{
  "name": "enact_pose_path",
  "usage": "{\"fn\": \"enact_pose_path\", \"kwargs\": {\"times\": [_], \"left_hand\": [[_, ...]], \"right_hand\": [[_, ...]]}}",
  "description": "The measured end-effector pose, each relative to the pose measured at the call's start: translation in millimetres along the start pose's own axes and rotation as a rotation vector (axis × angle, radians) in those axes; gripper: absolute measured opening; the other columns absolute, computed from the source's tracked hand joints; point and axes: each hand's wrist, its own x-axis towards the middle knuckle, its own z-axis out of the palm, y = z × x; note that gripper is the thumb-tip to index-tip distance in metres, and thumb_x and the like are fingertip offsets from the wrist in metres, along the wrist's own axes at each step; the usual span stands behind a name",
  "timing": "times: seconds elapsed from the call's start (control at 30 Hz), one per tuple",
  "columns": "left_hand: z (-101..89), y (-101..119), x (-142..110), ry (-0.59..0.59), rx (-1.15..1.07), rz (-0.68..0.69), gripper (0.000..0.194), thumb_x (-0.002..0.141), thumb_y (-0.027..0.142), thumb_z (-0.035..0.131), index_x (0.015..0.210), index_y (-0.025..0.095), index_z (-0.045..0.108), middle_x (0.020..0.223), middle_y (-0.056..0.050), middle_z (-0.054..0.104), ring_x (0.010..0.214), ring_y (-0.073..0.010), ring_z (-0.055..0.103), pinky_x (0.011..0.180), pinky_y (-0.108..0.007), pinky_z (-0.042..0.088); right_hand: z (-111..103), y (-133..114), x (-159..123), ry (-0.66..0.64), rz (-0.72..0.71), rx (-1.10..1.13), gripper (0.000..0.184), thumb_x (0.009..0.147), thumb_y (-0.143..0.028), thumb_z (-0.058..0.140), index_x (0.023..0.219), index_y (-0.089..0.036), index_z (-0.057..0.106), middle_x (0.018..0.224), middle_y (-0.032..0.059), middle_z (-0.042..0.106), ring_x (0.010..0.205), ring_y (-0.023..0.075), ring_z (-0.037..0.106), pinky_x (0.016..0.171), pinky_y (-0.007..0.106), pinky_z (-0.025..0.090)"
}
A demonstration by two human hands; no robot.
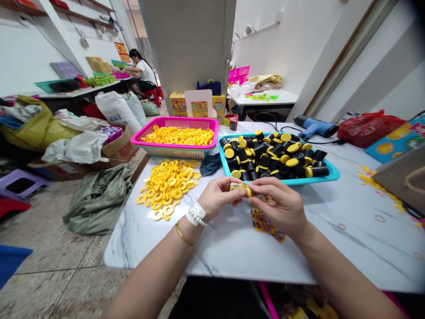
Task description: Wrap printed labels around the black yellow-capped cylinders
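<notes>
My left hand (221, 195) and my right hand (282, 204) meet over the table's near middle. Between their fingertips is a small yellow piece with a printed surface (239, 188); its exact kind is too small to tell. Both hands pinch it. Below my right hand lie colourful printed labels (265, 223), partly covered by its fingers. A heap of yellow plastic rings (169, 184) lies left of my left hand. Just beyond the hands stands a turquoise basket (333, 173) full of black cylinders with yellow caps (262, 161).
A pink basket (134, 141) of yellow pieces stands at the back left, near printed yellow boxes (178, 103). On the right are a blue heat gun (317, 126), a red plastic bag (368, 126) and a cardboard box (403, 177). Another person (144, 73) sits at a far table.
</notes>
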Motion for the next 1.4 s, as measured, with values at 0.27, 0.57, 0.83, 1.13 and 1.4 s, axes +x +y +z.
{"fn": "enact_pose_path", "kwargs": {"times": [0.27,0.57,0.83,1.13,1.4], "left_hand": [[0.9,-1,-1,-0.053,0.043,0.058,0.041,0.074,0.040,0.084,0.100,0.011,0.071,0.077,-0.004,0.069,0.063,-0.0095,0.059,0.062,-0.024,0.047],[9.3,-4,-1,0.027,0.029,-0.028,0.050,0.078,0.062,0.071,0.089,0.015,0.058,0.064,0.000,0.065,0.042,-0.0080,0.053,0.037,-0.017,0.036],[16.0,-4,-6,-0.101,-0.027,-0.029,0.059,0.077,0.072,0.064,0.096,0.017,0.055,0.058,0.002,0.064,0.039,-0.0086,0.055,0.035,-0.016,0.037],[18.8,-7,-10,-0.309,-0.033,-0.268,0.066,0.073,0.081,0.059,0.089,0.018,0.052,0.046,0.003,0.059,0.027,-0.0099,0.047,0.028,-0.016,0.031],[27.0,-17,-8,-0.248,0.277,-0.289,0.069,0.068,0.076,0.068,0.101,0.016,0.055,0.059,0.000,0.066,0.038,-0.0130,0.056,0.038,-0.021,0.042]], "right_hand": [[4,-1,-6,0.030,-0.022,-0.001,0.027,0.083,-0.011,0.075,0.106,-0.025,0.072,0.101,0.0070,0.072,0.090,0.0198,0.071,0.080,0.034,0.061],[9,2,-3,-0.093,0.563,0.687,0.031,0.081,-0.028,0.079,0.111,-0.026,0.071,0.102,0.0044,0.069,0.078,0.0170,0.071,0.073,0.034,0.063],[3,0,-8,-0.101,0.595,0.911,0.016,0.076,-0.026,0.084,0.090,-0.030,0.079,0.100,-0.0005,0.056,0.053,0.0107,0.068,0.043,0.026,0.060],[-11,-8,-15,-0.162,0.631,0.871,0.013,0.081,-0.030,0.080,0.093,-0.031,0.080,0.109,0.0022,0.057,0.048,0.0098,0.068,0.042,0.025,0.059],[-114,-57,-90,-0.818,0.895,0.391,0.014,0.089,-0.031,0.070,0.099,-0.028,0.079,0.107,0.0068,0.066,0.055,0.0098,0.068,0.049,0.020,0.055]]}}
